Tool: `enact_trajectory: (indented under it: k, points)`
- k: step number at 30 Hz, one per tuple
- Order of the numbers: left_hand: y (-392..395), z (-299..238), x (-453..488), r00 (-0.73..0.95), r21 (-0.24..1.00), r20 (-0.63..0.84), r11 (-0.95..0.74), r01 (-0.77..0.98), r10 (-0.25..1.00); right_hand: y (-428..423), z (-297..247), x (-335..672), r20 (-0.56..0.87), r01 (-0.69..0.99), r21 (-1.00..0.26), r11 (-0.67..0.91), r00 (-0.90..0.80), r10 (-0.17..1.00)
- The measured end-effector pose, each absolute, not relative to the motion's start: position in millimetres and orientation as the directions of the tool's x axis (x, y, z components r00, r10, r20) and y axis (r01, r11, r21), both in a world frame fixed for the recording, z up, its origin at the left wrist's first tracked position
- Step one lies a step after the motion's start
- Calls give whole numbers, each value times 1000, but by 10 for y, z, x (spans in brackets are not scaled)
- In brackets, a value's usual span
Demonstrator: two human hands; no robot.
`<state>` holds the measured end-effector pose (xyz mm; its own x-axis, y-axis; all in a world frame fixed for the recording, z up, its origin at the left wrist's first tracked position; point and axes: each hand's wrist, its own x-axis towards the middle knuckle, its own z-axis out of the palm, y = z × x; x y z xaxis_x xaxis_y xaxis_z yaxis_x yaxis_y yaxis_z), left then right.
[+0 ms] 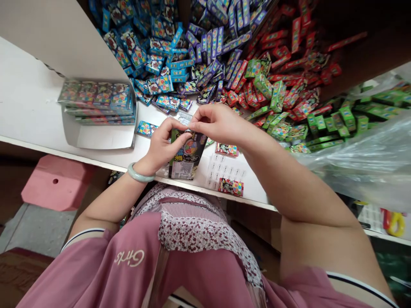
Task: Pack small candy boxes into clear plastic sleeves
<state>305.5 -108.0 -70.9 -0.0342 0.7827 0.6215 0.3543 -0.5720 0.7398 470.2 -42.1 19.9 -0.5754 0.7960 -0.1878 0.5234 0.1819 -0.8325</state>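
Note:
In the head view my left hand pinches the upper edge of a dark printed packet, which stands near the table's front edge. My right hand has thumb and forefinger pressed together at the same top edge, close to my left thumb. The fingertips partly hide that edge. Just behind the packet lies some clear plastic. A small blue box lies left of my left hand. Under my right forearm are a red box, a sheet of round stickers and another red box.
A white open carton with stacked packs stands at left. Piles of blue, purple, red and green boxes fill the back. Clear plastic sheeting hangs at right. A pink stool stands below left.

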Motion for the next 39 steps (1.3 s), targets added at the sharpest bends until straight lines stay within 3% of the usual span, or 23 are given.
enact_trajectory:
  k: [3,6,8,11,14,16,19,20,22,26,30,36,39]
  points:
    - [-1066,-749,3043,-59,737,633,-577,353,772,-450,221,4659,-293,501,-865,12,-525,799]
    - [-1091,-810,3037,-72,792,588,-556,251,805,-481,230,4619,-488,437,-855,-279,-495,719]
    - [-1152,-859,3039,-27,867,488,-480,135,873,-491,218,4616,-591,412,-805,-427,-497,635]
    - [-1316,-874,3021,135,955,294,-296,-6,946,-491,199,4685,-618,399,-786,-471,-504,604]
    - [-1533,-683,2915,213,968,246,-252,2,946,-470,211,4853,-521,354,-854,-382,-592,615]
    - [-1665,-417,2757,142,914,378,-393,101,915,-441,212,4994,-384,253,-923,-289,-621,683]
    - [-1733,27,2342,3,637,702,-629,445,713,-406,124,5167,-227,150,-973,-174,-534,815]
    - [-1697,128,2157,-1,520,775,-638,568,632,-409,61,5197,-211,155,-976,-152,-518,829]
    - [-1520,192,1741,8,413,798,-556,722,603,-450,-107,5195,-217,215,-970,-116,-540,813]
    - [-932,-191,972,-46,460,657,-352,815,753,-624,-481,4979,-233,409,-911,46,-606,761]
    - [-656,-663,732,-18,493,488,-258,831,873,-640,-661,4730,-158,631,-689,358,-612,775]
    - [-1030,-918,1518,-16,436,563,-280,855,826,-297,-653,4508,-183,805,-403,434,-536,824]
    - [-1220,-1022,2190,254,400,244,-336,853,936,-250,-669,4340,-259,852,-294,433,-507,822]
